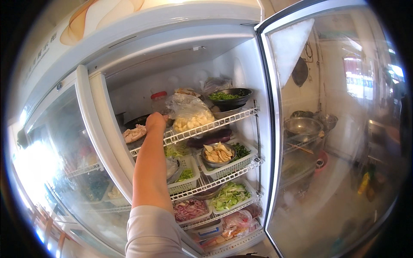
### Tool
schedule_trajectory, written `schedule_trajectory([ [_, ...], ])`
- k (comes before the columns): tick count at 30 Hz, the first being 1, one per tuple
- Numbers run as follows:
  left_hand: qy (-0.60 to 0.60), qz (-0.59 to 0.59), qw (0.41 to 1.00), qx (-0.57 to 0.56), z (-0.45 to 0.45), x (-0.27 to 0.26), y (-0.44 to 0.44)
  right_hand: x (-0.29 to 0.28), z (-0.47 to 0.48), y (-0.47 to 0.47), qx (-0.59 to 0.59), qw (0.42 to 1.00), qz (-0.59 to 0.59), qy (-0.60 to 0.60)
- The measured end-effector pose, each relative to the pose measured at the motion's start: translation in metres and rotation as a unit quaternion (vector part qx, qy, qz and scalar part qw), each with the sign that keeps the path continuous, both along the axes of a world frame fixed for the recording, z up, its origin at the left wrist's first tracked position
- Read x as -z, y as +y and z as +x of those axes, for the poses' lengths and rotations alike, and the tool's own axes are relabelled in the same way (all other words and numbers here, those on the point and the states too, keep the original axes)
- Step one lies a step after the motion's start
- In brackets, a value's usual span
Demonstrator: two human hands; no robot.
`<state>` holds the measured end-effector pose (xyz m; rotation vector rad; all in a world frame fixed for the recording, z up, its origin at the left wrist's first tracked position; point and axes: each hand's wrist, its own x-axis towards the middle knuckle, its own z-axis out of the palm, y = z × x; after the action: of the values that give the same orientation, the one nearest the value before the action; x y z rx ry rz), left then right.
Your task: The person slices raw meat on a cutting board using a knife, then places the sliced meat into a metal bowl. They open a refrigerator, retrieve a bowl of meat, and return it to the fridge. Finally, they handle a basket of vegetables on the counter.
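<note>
My left hand reaches into an upright glass-door refrigerator, at the height of its top wire shelf. Its fingers are curled and partly hidden behind the hand, so I cannot tell whether they grip anything. Just right of it sits a clear plastic bag of pale, cut pieces. To its left lies pale raw meat, with a dark pan behind. A red-lidded jar stands beyond the hand. Farther right, a black bowl holds chopped greens. My right hand is out of view.
The glass door stands swung out on the right. A white door frame borders the left. Lower shelves carry a metal bowl of sliced pieces, eggplant, cut lettuce, sliced purple vegetables and bagged food.
</note>
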<state>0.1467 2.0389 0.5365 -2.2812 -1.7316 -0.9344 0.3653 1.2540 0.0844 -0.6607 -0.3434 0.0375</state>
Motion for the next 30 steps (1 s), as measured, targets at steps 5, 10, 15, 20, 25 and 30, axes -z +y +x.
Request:
schedule_trajectory([
  [5, 0.11, -0.024, 0.993, -0.033, 0.004, -0.002, -0.011, 0.003, -0.007, 0.0, 0.0, 1.0, 0.007, 0.001],
  [10, 0.055, 0.032, 0.998, 0.013, 0.003, -0.004, -0.033, 0.005, -0.017, -0.001, -0.003, 1.0, 0.008, -0.007],
  [15, -0.179, 0.084, 0.944, 0.265, 0.026, -0.003, -0.038, 0.003, -0.028, 0.0, -0.016, 1.0, 0.006, -0.017],
  [20, -0.026, -0.009, 0.902, 0.43, 0.06, 0.008, -0.062, 0.002, -0.038, 0.001, -0.022, 0.999, 0.01, -0.024],
  [25, -0.093, 0.128, 0.901, 0.403, 0.08, 0.031, -0.086, -0.001, -0.042, -0.002, -0.034, 0.999, 0.012, -0.024],
  [30, -0.167, 0.141, 0.908, 0.358, 0.077, 0.029, -0.087, -0.002, -0.043, -0.005, -0.044, 0.998, 0.022, -0.026],
])
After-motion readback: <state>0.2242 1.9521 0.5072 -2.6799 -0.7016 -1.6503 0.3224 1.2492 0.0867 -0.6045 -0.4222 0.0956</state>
